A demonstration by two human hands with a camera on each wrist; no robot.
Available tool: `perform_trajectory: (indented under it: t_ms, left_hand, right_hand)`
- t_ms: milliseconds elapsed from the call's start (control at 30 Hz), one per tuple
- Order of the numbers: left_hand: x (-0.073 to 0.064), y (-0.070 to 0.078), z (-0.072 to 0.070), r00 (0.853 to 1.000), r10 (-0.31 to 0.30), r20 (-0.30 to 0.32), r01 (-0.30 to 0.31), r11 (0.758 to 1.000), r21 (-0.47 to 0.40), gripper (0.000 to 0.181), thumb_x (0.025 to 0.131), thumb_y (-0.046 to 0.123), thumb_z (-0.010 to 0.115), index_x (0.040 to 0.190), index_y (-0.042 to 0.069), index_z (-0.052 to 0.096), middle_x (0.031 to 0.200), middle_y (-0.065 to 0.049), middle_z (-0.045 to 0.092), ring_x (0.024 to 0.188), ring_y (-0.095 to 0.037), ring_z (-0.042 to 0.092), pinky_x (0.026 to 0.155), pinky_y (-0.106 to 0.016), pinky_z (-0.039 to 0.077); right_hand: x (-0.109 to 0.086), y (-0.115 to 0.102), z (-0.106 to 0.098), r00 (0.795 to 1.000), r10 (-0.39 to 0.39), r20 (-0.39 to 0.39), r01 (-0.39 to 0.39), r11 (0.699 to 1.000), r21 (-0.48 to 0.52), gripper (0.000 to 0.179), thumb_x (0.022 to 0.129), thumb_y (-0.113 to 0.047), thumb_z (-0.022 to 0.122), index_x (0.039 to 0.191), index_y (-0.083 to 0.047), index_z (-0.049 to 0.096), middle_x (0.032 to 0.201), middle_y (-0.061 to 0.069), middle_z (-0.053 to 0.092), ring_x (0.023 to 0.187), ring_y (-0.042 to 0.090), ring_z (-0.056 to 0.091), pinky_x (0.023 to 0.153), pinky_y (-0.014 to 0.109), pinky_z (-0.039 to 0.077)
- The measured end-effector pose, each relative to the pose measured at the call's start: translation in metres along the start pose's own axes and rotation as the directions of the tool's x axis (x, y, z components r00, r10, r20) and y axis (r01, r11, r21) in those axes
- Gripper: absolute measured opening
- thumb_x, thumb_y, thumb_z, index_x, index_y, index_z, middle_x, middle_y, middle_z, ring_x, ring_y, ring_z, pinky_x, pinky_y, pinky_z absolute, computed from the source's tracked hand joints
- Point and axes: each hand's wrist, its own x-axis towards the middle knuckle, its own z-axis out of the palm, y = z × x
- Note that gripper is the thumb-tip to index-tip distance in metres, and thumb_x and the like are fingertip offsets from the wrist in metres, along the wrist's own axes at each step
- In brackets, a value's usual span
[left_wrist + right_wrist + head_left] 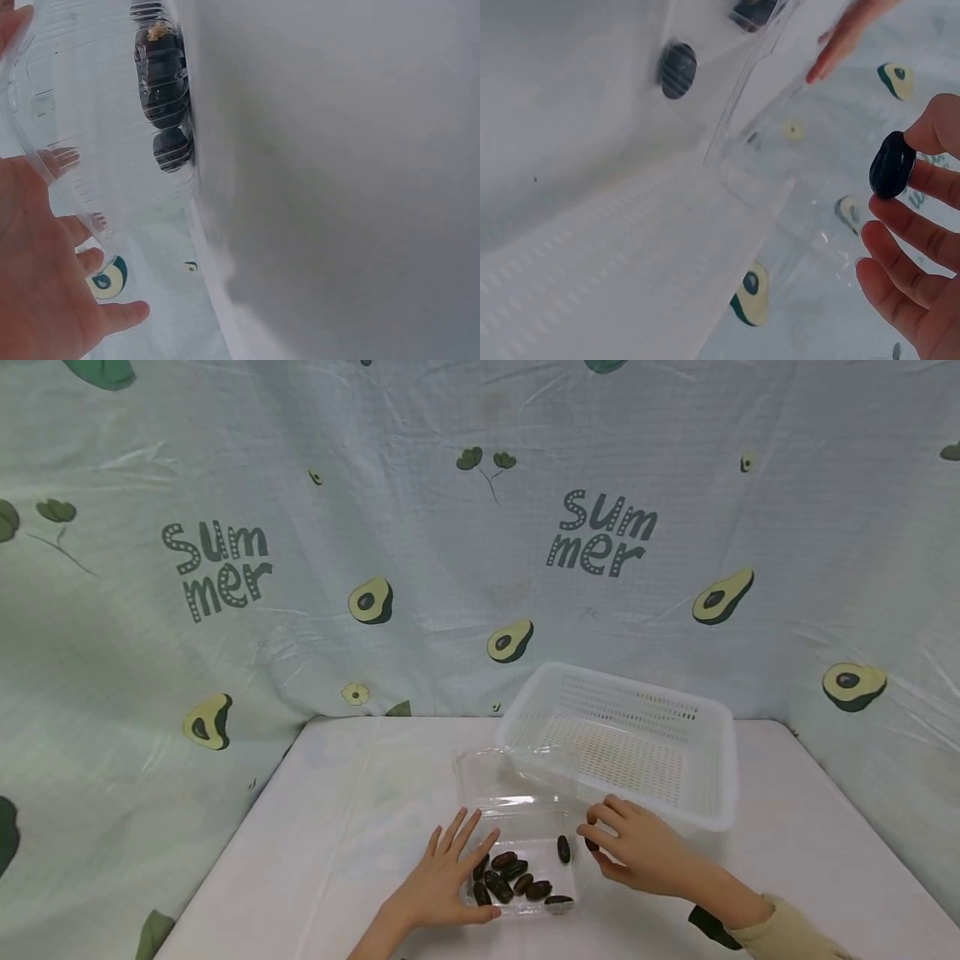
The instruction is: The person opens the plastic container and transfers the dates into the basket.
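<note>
A clear plastic clamshell box [480, 793] lies open on the white table, with several dark dates [513, 881] in its tray. My left hand [457, 860] rests flat against the tray's left side, fingers straight and spread; in the left wrist view the palm [45, 292] lies by the clear wall [82, 157] with dates [161, 75] behind it. My right hand [603, 835] hovers at the tray's right edge and pinches one date [892, 165] between thumb and forefinger. A lone date [563, 849] lies in the tray just left of that hand.
A white perforated plastic basket [712, 752] stands right behind the box and holds nothing visible. An avocado-print cloth hangs behind and at both sides. The table's left half [330, 827] is bare white surface.
</note>
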Motion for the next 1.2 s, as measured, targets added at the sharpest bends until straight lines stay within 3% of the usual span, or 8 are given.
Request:
perform_trajectory:
  t_ms: [300,667,900,1100,1200]
  left_hand:
    - [0.0,-0.002,-0.002,1.0,0.022,-0.005,-0.022,0.999,0.029,0.091,0.072,0.071,0.049,0.143,0.022,0.02,0.151,-0.011,0.009,0.138,-0.032,0.011,0.098,-0.063,0.023]
    - [0.0,-0.002,-0.003,1.0,0.012,0.011,-0.012,1.0,0.017,0.091,0.072,0.071,0.05,0.144,0.028,0.014,0.151,-0.012,0.009,0.138,-0.032,0.011,0.097,-0.063,0.026]
    - [-0.001,-0.001,-0.008,1.0,0.023,-0.004,-0.023,0.999,0.045,0.092,0.071,0.072,0.05,0.144,0.031,0.013,0.15,-0.012,0.012,0.138,-0.032,0.012,0.096,-0.062,0.026]
    - [-0.003,-0.004,-0.01,0.999,0.038,-0.015,-0.037,0.998,0.046,0.09,0.072,0.068,0.053,0.143,0.031,0.013,0.15,-0.011,0.013,0.138,-0.032,0.011,0.096,-0.063,0.026]
    - [-0.004,-0.007,-0.008,0.999,0.036,-0.015,-0.036,0.999,0.033,0.089,0.072,0.068,0.053,0.143,0.032,0.013,0.15,-0.011,0.013,0.138,-0.032,0.011,0.096,-0.064,0.025]
  right_hand:
    - [-0.009,0.03,-0.024,0.999,0.044,-0.024,-0.045,0.998,-0.036,0.037,0.093,-0.03,0.026,0.093,-0.012,0.059,0.087,0.0,0.052,0.074,0.014,0.045,0.058,0.025,0.043]
    - [-0.017,0.087,-0.044,0.992,0.058,-0.113,-0.072,0.989,-0.132,0.04,0.094,-0.031,0.029,0.088,-0.007,0.061,0.08,0.005,0.053,0.071,0.019,0.048,0.057,0.03,0.042]
    - [-0.016,0.119,-0.035,0.99,0.084,-0.113,-0.099,0.986,-0.136,0.041,0.094,-0.031,0.03,0.087,-0.005,0.06,0.079,0.007,0.052,0.068,0.02,0.045,0.053,0.031,0.039]
    - [-0.011,0.142,-0.019,0.99,0.123,-0.068,-0.132,0.981,-0.141,0.044,0.093,-0.033,0.026,0.087,-0.004,0.059,0.079,0.008,0.051,0.068,0.022,0.044,0.052,0.031,0.039]
    - [-0.007,0.151,-0.009,0.989,0.139,-0.045,-0.144,0.98,-0.135,0.029,0.09,-0.026,0.04,0.087,-0.004,0.059,0.078,0.009,0.051,0.069,0.022,0.044,0.053,0.032,0.039]
